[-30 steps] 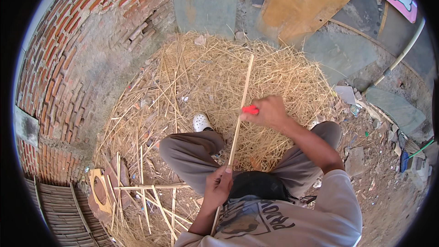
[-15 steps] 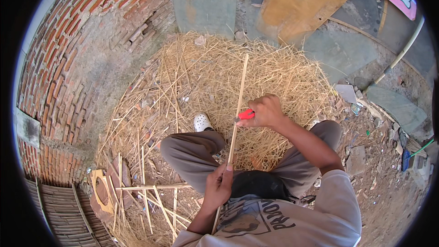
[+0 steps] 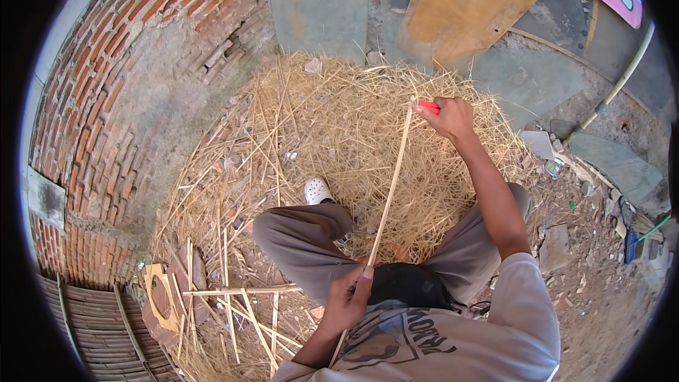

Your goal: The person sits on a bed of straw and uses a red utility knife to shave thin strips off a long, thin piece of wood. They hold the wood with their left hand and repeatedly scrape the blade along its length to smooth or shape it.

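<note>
A long, thin bamboo strip [image 3: 394,180] slants up and away from my lap. My left hand [image 3: 346,298] is closed round its lower part, thumb lying along it, and the tail end passes down beside my shirt. At the strip's far end, my right hand [image 3: 451,119] grips a red-handled knife [image 3: 429,107], apparently a cutter. Its front meets the strip near the tip; the blade itself is too small to make out. Pale shavings [image 3: 346,127] lie heaped beneath the strip and around my legs.
Several cut bamboo strips [image 3: 244,290] lie crossed at my left, beside a piece of board with a round hole [image 3: 161,297]. A brick wall [image 3: 106,120] rises on the left. Boards [image 3: 318,10] lean at the back. Rubble [image 3: 587,194] covers the ground at right.
My right hand has slid the knife away from me along the strip to its far end, and the arm is stretched out. The strip's tip has swung right; my left hand shifted slightly right.
</note>
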A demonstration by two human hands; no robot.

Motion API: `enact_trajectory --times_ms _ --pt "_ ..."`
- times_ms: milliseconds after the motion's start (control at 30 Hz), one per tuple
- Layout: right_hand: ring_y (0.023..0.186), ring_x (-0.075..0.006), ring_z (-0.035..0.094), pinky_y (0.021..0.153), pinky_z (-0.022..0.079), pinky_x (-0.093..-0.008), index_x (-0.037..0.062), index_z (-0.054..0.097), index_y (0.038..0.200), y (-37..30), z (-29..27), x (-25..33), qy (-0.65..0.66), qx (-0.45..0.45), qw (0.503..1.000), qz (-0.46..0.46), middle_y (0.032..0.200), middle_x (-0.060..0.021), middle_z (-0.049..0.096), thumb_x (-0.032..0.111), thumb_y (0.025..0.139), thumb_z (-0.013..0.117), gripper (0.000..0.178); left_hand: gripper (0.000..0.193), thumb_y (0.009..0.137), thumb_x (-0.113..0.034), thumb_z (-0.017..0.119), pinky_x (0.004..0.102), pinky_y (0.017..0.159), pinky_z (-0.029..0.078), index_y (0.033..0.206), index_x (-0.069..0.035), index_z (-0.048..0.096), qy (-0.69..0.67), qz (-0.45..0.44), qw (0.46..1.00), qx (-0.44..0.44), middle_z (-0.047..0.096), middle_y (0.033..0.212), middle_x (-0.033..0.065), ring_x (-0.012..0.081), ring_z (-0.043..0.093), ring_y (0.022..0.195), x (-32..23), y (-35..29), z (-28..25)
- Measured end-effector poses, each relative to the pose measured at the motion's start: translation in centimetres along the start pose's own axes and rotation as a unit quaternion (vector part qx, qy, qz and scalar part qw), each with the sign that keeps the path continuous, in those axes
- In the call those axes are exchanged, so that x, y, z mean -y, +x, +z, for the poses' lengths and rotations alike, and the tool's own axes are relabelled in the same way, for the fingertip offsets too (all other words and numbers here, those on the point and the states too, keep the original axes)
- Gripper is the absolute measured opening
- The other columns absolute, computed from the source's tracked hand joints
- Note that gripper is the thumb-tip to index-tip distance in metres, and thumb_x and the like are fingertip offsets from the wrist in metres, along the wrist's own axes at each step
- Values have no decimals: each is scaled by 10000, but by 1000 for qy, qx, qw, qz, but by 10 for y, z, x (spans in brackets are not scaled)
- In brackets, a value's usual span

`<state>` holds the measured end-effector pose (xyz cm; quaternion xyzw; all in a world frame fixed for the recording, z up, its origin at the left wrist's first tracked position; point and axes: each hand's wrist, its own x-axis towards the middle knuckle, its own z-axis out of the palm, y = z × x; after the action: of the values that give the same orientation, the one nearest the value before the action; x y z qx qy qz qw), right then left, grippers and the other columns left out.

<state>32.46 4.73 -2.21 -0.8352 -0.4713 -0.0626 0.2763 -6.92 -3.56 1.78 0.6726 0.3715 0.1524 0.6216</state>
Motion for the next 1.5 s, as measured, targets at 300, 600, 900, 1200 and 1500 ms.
enact_trajectory --times_ms 300,600,900,1200,1500 --pt "507 -205 565 459 401 -341 91 584 553 34 3 -60 70 -23 969 237 488 -62 504 785 873 350 800 345 1045 -236 439 201 465 288 1272 -22 586 -96 -55 993 31 423 567 -56 20 359 497 4 -15 -3" --pt "440 -249 581 460 454 -391 105 644 588 -98 5 80 108 92 963 -228 483 -72 566 739 778 594 664 385 1055 -289 396 195 435 345 1239 -18 598 -138 -32 990 -24 463 544 -17 54 425 450 2 20 -26" --pt "417 -244 566 454 456 -376 121 601 553 -96 16 77 94 33 966 -238 475 -51 550 779 670 648 670 347 1056 -262 403 205 431 303 1247 -56 607 -37 -23 999 -32 425 528 -34 33 382 446 3 21 -9" --pt "383 -197 514 421 408 -346 113 574 534 -56 35 43 19 59 991 -118 452 -35 507 848 733 498 765 337 1055 -254 407 208 430 284 1219 -50 620 -48 -40 998 -6 420 527 -41 25 362 448 -2 20 -4" --pt "549 -247 548 534 421 -405 66 591 578 20 23 -73 99 16 961 257 557 -90 529 819 860 270 865 360 1052 -273 409 200 450 306 1240 -36 604 -74 -43 992 90 407 533 -42 38 377 460 1 -17 -4"
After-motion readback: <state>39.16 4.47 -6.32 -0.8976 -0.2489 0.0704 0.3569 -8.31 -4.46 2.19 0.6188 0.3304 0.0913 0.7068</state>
